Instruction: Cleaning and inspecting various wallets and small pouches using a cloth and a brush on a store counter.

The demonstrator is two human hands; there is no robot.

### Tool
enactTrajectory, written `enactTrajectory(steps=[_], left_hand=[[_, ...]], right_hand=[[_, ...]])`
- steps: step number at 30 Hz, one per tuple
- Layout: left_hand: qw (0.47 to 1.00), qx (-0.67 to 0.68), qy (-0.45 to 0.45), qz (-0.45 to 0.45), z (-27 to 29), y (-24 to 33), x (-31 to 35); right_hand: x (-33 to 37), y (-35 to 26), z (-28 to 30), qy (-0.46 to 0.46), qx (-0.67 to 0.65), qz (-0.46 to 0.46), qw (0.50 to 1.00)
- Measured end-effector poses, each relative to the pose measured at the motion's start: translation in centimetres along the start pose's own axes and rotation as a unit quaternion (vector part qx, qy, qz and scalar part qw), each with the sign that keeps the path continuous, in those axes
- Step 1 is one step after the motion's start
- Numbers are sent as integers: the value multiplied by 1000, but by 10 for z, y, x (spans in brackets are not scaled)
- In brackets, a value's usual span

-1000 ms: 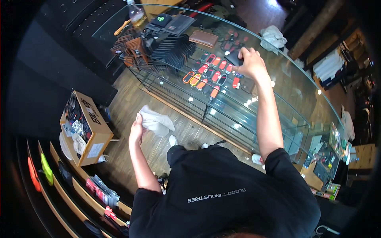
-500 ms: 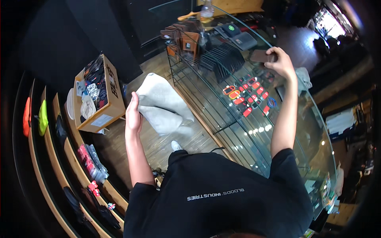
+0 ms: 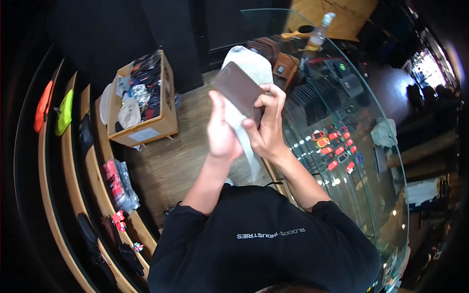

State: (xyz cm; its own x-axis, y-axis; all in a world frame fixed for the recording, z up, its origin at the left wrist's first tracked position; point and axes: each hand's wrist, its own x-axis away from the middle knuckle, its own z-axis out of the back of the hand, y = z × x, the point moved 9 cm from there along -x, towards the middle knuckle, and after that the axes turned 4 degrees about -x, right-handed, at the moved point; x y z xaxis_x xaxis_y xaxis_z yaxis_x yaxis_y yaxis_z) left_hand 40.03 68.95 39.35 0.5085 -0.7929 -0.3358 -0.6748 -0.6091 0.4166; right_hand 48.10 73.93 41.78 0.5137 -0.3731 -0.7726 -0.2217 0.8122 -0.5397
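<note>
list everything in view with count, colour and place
wallet: 1, dark brown, centre
cloth: 1, white, behind wallet
glass counter: 1, clear, right
bottle: 1, clear, counter's far end
tags: several, red, at counter
black pieces: one row, black, at counter
brown pieces: several, brown, near bottle
bundle: 1, pale, counter's right edge
cardboard box: 1, brown, upper left
shelves: several, wood and black, far left
orange item: 1, orange, far-left shelf
lime item: 1, lime, next shelf
packets: several, red and grey, left shelf
floor: 1, brown, centre
shirt: 1, black, bottom
left grip: 1, bare, by cloth
right grip: 1, bare, on wallet
</note>
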Motion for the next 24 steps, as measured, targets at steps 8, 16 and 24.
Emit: enactTrajectory(steps=[8,16,24], left_hand=[[977,-209,24,-24,16,17,10],[992,-42,85,-80,36,78,-11],[919,-213,178,-280,42,106,-27]], right_hand=[[-58,12,-49,-52,45,-2,998],[-29,29,-71,-82,-104,-63,989],[-41,68,-71,-136,-275,-230,924]])
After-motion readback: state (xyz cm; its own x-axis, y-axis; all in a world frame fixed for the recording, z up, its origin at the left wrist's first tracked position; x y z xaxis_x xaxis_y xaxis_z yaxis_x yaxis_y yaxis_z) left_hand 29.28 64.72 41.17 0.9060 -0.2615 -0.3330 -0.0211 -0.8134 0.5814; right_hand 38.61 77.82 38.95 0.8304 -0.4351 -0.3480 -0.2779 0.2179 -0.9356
